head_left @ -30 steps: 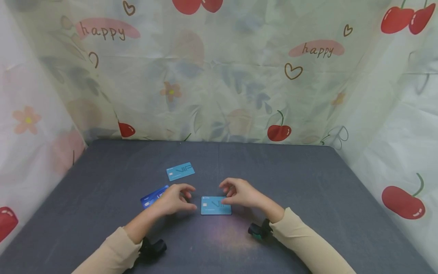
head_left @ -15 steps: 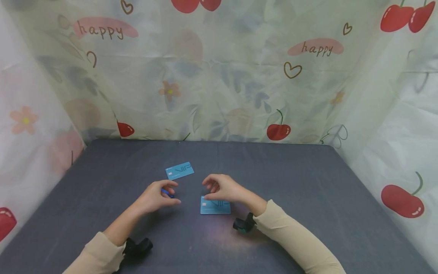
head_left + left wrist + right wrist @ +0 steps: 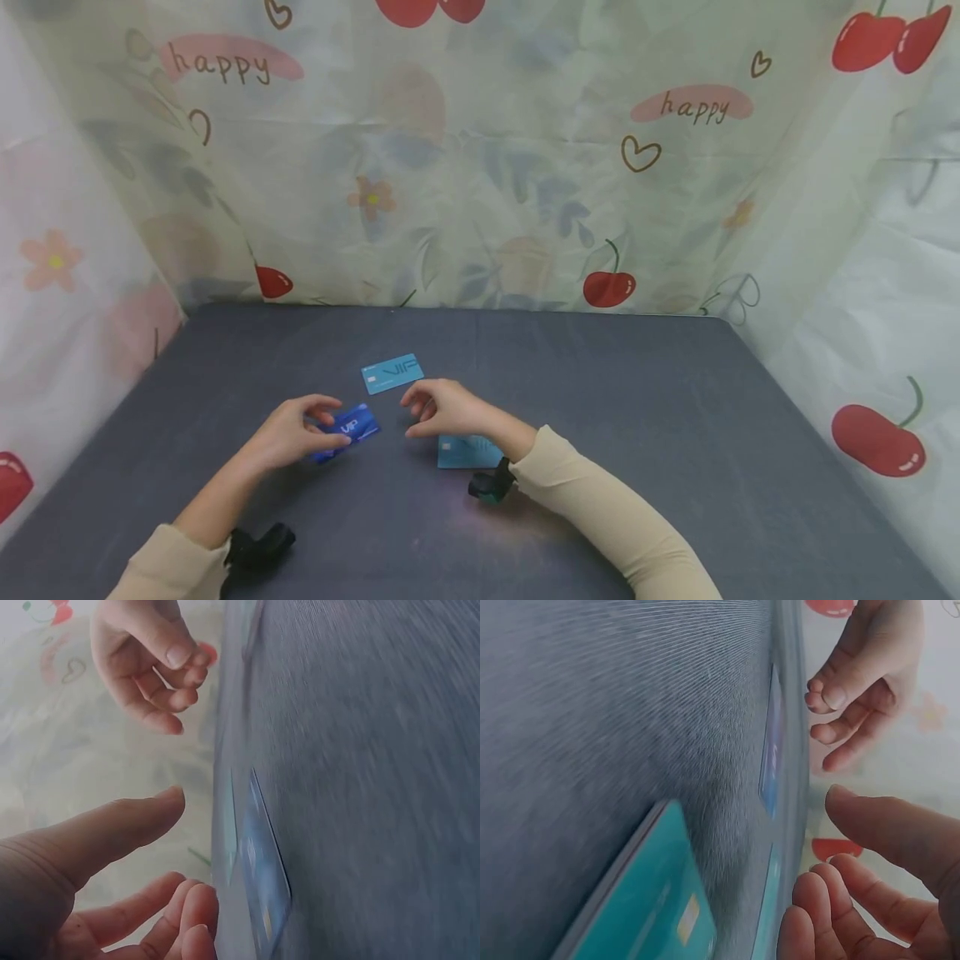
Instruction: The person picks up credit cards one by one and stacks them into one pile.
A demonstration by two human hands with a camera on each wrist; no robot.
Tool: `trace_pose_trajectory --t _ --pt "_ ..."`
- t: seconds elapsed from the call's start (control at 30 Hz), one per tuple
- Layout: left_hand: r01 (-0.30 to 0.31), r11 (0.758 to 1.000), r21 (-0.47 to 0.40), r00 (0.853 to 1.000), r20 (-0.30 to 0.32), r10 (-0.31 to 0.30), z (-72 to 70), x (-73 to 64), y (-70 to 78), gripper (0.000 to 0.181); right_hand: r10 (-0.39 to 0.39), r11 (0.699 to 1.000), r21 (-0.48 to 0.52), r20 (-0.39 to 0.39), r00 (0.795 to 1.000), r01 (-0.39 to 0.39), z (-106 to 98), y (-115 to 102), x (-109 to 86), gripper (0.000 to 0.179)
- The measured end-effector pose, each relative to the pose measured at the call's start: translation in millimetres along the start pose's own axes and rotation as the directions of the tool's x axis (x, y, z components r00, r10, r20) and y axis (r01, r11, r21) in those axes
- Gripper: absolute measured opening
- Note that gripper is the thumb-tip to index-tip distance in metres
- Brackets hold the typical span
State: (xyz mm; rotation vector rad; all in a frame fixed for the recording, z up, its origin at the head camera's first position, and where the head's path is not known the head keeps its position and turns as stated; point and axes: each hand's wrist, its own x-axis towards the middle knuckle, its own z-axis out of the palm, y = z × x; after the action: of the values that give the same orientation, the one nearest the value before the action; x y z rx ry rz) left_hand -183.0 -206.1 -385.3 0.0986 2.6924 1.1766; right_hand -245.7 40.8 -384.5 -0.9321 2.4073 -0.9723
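Observation:
A dark blue VIP card (image 3: pixel 362 422) lies slanted on the table, partly hidden under my left hand (image 3: pixel 288 435). That hand hovers above the card's left end, thumb and fingers apart, and holds nothing. Its fingers (image 3: pixel 199 907) show above the dark blue card (image 3: pixel 264 874) in the left wrist view. My right hand (image 3: pixel 453 410) hangs in the air, relaxed and holding nothing, over a light blue card (image 3: pixel 459 454) that it partly covers. From the right wrist, this light blue card (image 3: pixel 656 900) shows a thick, layered edge, like stacked cards.
Another light blue VIP card (image 3: pixel 392 373) lies tilted farther back, beyond both hands. The dark grey table (image 3: pixel 600 375) ends at a patterned cloth backdrop (image 3: pixel 480 208). Black wrist cameras (image 3: pixel 262 546) sit beneath both forearms, low over the table.
Both hands have moved left, the left one uncovering more of the dark blue card and the right one passing across the near light blue card. The cards lie where they were.

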Motion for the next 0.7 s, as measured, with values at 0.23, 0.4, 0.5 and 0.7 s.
trace_pose_trajectory --t 0.23,0.4,0.5,0.7 --pt "0.009 0.998 0.060 1.000 -0.020 -0.007 -8.5 -4.2 -13.7 0.064 0.017 1.000 -0.020 0.014 1.000 -0.016 12.1 -11.1 19.4 0.040" --pt "0.068 0.992 0.110 0.998 -0.011 -0.067 -10.8 -3.2 -19.6 0.067 0.062 0.998 -0.019 0.009 0.998 -0.062 20.0 -16.5 34.1 0.041" --pt "0.092 0.987 0.134 0.996 0.006 -0.094 -11.8 -3.0 -21.5 0.071 0.082 0.996 -0.034 0.000 0.997 -0.082 23.3 -18.1 42.0 0.042" --pt "0.072 0.981 0.179 0.997 0.006 -0.075 -12.3 -4.3 -23.9 0.073 0.114 0.989 -0.093 -0.017 0.993 -0.115 29.3 -20.0 54.4 0.045"
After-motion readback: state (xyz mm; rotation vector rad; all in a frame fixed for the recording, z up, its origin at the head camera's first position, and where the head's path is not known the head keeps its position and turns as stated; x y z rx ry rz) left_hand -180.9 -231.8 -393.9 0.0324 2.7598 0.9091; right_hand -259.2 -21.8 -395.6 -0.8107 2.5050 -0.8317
